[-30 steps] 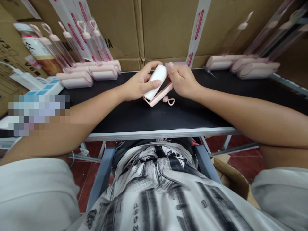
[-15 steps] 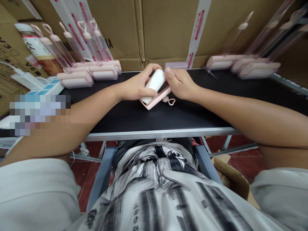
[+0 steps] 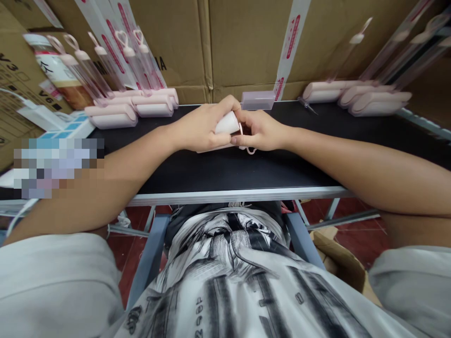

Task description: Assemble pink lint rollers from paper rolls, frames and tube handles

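My left hand [image 3: 202,126] is closed around a white, rounded, tube-like piece [image 3: 227,123] above the black tabletop. Under it shows the thin edge of a pale pink frame [image 3: 221,148], mostly covered by my fingers. My right hand [image 3: 264,131] pinches the right end of the frame, its thumb and fingers meeting close to my left thumb. Just below the right fingers, part of a pink heart-shaped loop [image 3: 251,150] shows on the tabletop. Whether the white piece sits inside the frame or only against it, I cannot tell.
Several pink holders with clear tubes and loop tops stand at left [image 3: 111,115] and right [image 3: 380,103]. A translucent lilac block [image 3: 258,100] and a small pointed metal tool [image 3: 307,105] lie at the back. A bottle [image 3: 58,70] and power strip [image 3: 75,126] are far left; cardboard [image 3: 243,47] rises behind.
The white piece and pink frame have turned to lie more level. My right hand has lowered and rolled over, its thumb now at the frame's near edge. The lilac block is more exposed.
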Demonstrator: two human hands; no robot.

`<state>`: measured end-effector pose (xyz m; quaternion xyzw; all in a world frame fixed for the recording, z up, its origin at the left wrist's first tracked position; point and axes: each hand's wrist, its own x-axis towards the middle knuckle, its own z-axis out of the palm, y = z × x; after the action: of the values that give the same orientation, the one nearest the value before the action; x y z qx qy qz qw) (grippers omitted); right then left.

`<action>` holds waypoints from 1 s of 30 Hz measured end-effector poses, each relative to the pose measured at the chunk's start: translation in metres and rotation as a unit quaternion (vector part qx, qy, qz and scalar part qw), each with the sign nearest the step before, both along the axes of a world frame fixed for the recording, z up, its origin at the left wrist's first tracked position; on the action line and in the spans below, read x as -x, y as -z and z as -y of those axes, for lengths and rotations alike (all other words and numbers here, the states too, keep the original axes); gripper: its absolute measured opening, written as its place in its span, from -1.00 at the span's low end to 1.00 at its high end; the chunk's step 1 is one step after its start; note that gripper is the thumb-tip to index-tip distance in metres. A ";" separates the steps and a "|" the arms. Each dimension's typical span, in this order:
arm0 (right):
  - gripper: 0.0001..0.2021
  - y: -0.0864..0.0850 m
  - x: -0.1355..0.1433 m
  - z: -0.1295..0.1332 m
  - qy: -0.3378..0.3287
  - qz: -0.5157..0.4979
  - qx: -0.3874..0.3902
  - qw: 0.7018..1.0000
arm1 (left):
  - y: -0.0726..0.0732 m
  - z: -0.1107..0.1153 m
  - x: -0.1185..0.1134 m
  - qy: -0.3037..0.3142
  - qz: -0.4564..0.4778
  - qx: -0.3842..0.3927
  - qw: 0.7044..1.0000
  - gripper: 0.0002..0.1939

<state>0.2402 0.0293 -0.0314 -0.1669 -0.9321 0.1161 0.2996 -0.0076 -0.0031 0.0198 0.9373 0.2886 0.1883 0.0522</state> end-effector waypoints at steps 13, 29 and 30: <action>-0.58 -0.001 0.001 -0.006 -0.025 0.039 -0.033 0.998 | -0.014 0.009 -0.005 -0.013 -0.058 0.037 0.998 -0.49; -0.56 -0.003 0.006 -0.009 -0.042 0.056 -0.044 0.997 | -0.018 0.009 -0.008 -0.023 -0.080 0.050 0.995 -0.55; -0.57 -0.003 0.006 -0.009 -0.042 0.054 -0.044 0.997 | -0.018 0.009 -0.008 -0.022 -0.080 0.050 0.995 -0.55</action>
<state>0.2339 0.0387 -0.0287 -0.1198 -0.9574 0.0783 0.2507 0.0000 -0.0122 0.0381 0.9389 0.3216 0.0995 0.0714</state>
